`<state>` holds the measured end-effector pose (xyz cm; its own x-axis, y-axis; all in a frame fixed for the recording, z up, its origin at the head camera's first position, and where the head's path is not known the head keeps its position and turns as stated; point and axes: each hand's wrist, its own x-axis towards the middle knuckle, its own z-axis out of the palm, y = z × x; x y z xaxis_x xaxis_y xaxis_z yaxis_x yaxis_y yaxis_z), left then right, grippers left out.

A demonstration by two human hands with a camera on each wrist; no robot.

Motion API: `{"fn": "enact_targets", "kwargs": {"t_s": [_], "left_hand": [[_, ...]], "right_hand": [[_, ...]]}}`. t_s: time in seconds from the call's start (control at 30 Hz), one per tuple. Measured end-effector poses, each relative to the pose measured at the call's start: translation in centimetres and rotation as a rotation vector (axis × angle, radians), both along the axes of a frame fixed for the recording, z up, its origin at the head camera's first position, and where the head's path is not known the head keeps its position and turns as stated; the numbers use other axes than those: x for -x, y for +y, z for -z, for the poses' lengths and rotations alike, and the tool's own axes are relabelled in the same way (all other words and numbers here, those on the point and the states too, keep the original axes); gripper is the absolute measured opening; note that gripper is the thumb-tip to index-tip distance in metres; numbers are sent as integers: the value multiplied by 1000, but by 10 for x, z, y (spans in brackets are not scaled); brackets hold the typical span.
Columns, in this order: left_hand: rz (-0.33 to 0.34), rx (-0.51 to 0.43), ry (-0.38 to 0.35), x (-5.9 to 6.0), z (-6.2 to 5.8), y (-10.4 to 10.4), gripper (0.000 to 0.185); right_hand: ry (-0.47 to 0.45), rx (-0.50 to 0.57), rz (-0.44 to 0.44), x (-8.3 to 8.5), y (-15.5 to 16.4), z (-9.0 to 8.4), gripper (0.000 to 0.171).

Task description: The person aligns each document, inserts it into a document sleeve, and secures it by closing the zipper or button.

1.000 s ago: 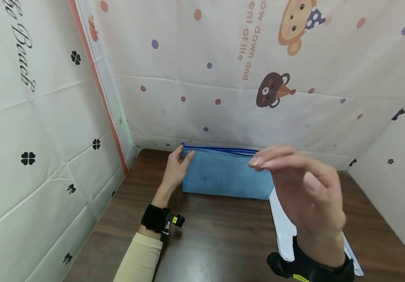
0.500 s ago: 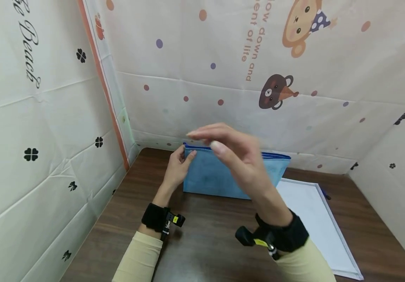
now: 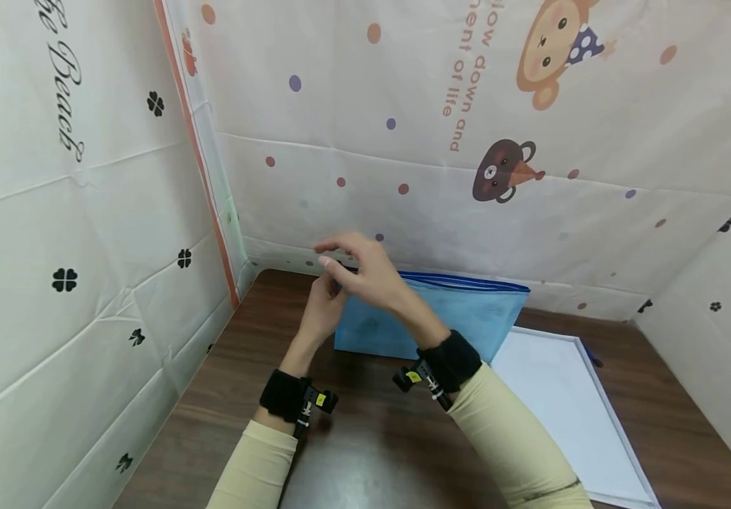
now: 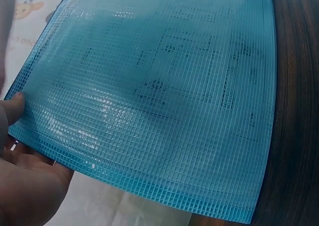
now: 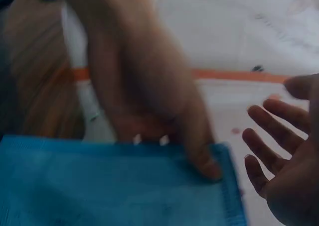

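Observation:
A blue mesh zip pouch stands on edge at the back of the table, its dark blue zip edge on top. My left hand pinches its upper left corner, thumb on the front and fingers behind. Dark printed lines show through the mesh in the left wrist view. Close to that corner hovers my right hand, fingers loosely bent and thumb apart. In the right wrist view, the right hand holds nothing, its fingers spread beside the pouch's corner.
A white board with a raised rim lies on the brown wooden table, right of the pouch. Beyond its far right corner is a small dark blue item. Printed white sheeting hangs behind and at both sides.
My right hand has swept left across the front of the pouch to the left hand's corner, uncovering the board and the pouch's right end. The left hand keeps its grip.

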<state>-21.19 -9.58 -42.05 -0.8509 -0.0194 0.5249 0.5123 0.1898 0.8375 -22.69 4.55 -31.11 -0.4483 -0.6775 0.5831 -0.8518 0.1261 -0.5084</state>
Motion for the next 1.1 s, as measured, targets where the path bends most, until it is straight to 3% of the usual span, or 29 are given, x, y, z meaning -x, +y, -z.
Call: {"fn": "enact_targets", "kwargs": {"t_s": [0.2, 0.4, 0.7, 0.87, 1.1], "left_hand": [[63, -27, -51, -3, 4, 1, 21], [68, -29, -55, -2, 3, 5, 20], [95, -78, -60, 0, -1, 0, 32], [78, -78, -38, 0, -3, -6, 25], [77, -81, -14, 2, -3, -7, 22]], "right_hand": [[118, -245, 98, 16, -2, 15, 30], [61, -441, 149, 14, 5, 2, 30], [127, -501, 230, 14, 12, -12, 23], [177, -515, 288, 11, 15, -19, 14], [142, -533, 257, 8, 14, -22, 7]]}}
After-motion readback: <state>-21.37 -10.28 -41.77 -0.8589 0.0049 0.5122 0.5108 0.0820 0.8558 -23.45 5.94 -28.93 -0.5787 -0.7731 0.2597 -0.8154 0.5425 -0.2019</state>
